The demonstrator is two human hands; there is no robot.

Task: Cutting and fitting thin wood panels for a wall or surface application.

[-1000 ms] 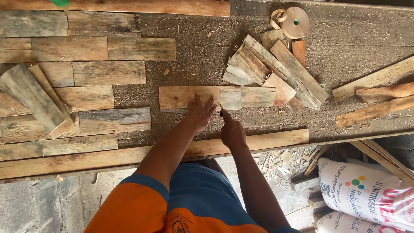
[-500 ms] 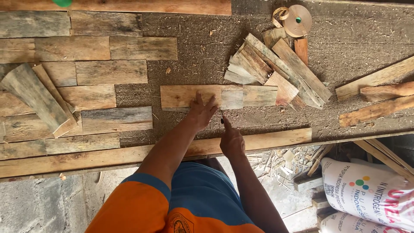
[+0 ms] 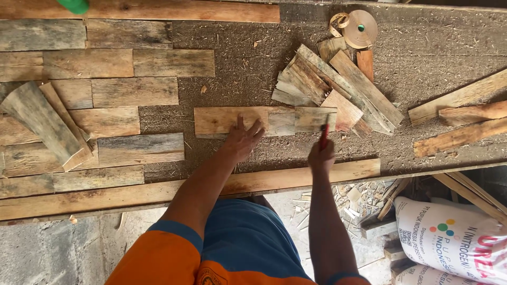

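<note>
My left hand (image 3: 244, 140) lies flat, fingers spread, on the near edge of a short weathered plank (image 3: 264, 120) in the middle of the sawdust-covered workbench (image 3: 237, 53). My right hand (image 3: 321, 157) is closed around a red pencil (image 3: 324, 136), whose tip touches the plank near its right end. The plank lies crosswise, just beyond the long edge board (image 3: 296, 177) at the front of the bench.
Rows of pallet planks (image 3: 105, 95) cover the bench's left half, with two loose boards (image 3: 45, 124) lying diagonally on them. A heap of offcuts (image 3: 338, 87) and a tape roll (image 3: 360, 27) sit beyond the plank. More boards (image 3: 459, 119) lie right. Printed sacks (image 3: 454, 237) stand below.
My right hand has moved to the right along the plank with the pencil, from beside my left hand to the plank's right end. My left hand stays pressed on the plank.
</note>
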